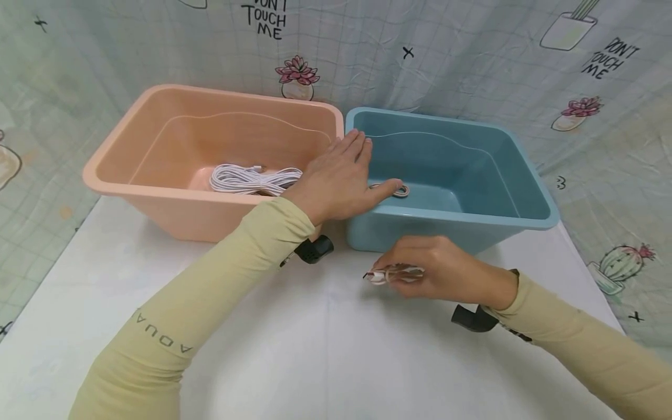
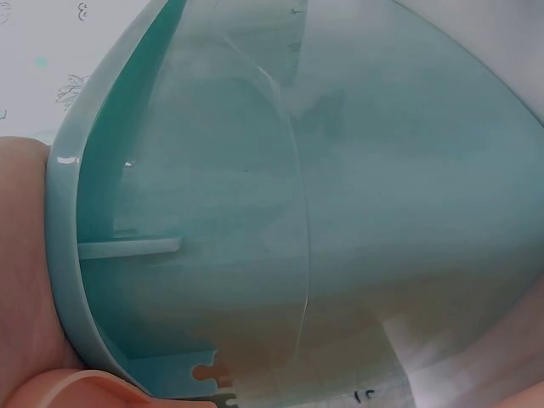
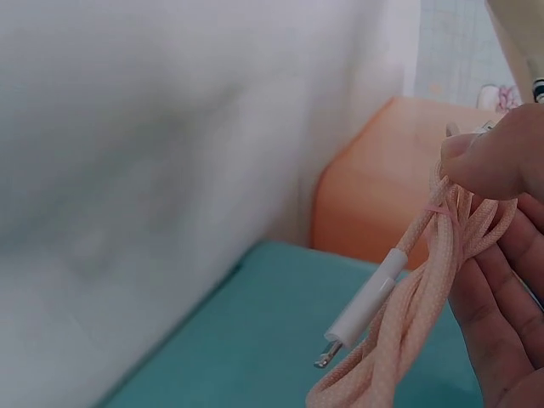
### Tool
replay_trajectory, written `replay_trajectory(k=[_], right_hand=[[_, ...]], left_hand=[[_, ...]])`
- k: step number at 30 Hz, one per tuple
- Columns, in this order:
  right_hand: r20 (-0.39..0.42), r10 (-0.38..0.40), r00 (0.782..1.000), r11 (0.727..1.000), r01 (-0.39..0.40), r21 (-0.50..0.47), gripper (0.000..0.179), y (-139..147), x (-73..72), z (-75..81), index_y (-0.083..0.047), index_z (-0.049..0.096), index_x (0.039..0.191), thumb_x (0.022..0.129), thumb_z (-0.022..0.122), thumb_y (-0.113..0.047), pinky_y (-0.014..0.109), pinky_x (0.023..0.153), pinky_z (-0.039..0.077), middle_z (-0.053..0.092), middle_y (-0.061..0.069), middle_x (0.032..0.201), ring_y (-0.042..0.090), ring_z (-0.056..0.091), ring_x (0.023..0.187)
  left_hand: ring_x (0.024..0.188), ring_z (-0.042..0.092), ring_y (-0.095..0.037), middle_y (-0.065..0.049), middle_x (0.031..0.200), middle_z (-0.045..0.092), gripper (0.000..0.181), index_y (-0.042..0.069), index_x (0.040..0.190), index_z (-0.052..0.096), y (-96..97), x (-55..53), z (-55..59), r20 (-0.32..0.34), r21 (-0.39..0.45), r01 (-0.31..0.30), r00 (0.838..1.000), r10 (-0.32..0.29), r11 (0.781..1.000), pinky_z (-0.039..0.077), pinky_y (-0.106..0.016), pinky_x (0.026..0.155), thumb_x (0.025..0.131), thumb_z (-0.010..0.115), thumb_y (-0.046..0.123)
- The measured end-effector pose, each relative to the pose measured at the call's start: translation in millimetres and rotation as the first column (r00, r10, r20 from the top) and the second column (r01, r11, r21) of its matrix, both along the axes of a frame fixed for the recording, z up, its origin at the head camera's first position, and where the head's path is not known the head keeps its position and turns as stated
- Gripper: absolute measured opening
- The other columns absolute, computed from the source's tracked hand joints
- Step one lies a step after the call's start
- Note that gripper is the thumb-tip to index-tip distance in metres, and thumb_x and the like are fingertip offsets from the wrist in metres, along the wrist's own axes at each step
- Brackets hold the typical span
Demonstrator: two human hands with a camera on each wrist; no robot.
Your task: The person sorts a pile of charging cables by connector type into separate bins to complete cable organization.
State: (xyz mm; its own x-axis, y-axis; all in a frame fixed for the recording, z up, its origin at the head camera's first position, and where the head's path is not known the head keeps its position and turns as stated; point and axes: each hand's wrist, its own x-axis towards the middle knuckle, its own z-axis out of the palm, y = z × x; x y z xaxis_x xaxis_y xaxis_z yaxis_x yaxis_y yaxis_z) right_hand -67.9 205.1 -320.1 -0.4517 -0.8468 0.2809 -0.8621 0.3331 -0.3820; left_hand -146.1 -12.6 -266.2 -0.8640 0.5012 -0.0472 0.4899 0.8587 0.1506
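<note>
A bundled pinkish braided charging cable [image 3: 429, 280] with a white-sleeved metal plug is pinched between the thumb and fingers of my right hand [image 1: 436, 265], in front of the blue bin [image 1: 451, 219]. A thin pink band circles the bundle. My left hand [image 1: 341, 175] lies with straight fingers across the meeting rims of the blue bin and the peach bin [image 1: 210, 96]. Inside the peach bin is a coiled white cable [image 1: 252, 178], partly hidden by the left hand. A small coiled cable [image 1: 402, 191] shows in the blue bin beneath the left thumb.
Both bins stand side by side at the back of a white table [image 1: 294, 350]. Behind them hangs a printed curtain [image 1: 367, 58], close to their back rims. A black camera [image 1: 315, 249] sits under the left wrist, and another camera [image 1: 474, 318] under the right.
</note>
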Motion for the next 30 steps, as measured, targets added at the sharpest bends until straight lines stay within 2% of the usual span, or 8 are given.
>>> replay_trajectory(k=[12,19,30], right_hand=[[-0.07,0.04,0.997,0.998,-0.044,-0.046,0.035,-4,1.6,21.0,-0.019,0.071,0.108,0.077,0.074,-0.002,0.006,0.064,0.048,0.071,-0.009,0.102,-0.003,0.06,0.078],[-0.122,0.056,0.991,0.996,-0.065,-0.068,0.034,-7,5.9,38.4,-0.019,0.071,0.105,0.077,0.074,-0.001,0.006,0.066,0.05,0.071,-0.009,0.102,-0.002,0.062,0.082],[-0.205,0.074,0.976,0.993,-0.091,-0.072,0.024,-9,8.9,62.0,-0.017,0.071,0.107,0.084,0.07,-0.009,0.008,0.067,0.052,0.071,-0.006,0.102,0.0,0.064,0.084]], left_hand=[[0.157,0.001,-0.024,-0.01,0.167,0.006,0.095,0.006,0.157,0.01,0.1,-1.5,-0.8,-0.011,0.006,0.006,1.0,-0.006,1.0,0.006,-0.037,0.129,0.092,0.02,0.075],[0.157,0.002,-0.024,-0.01,0.167,0.007,0.095,0.006,0.157,0.011,0.3,-2.1,-1.3,-0.012,0.011,0.007,1.0,-0.007,1.0,0.006,-0.037,0.129,0.092,0.021,0.074],[0.157,0.002,-0.024,-0.01,0.167,0.006,0.095,0.006,0.157,0.011,0.1,-1.9,-1.1,-0.007,0.015,0.007,1.0,-0.007,1.0,0.006,-0.038,0.129,0.092,0.021,0.075]])
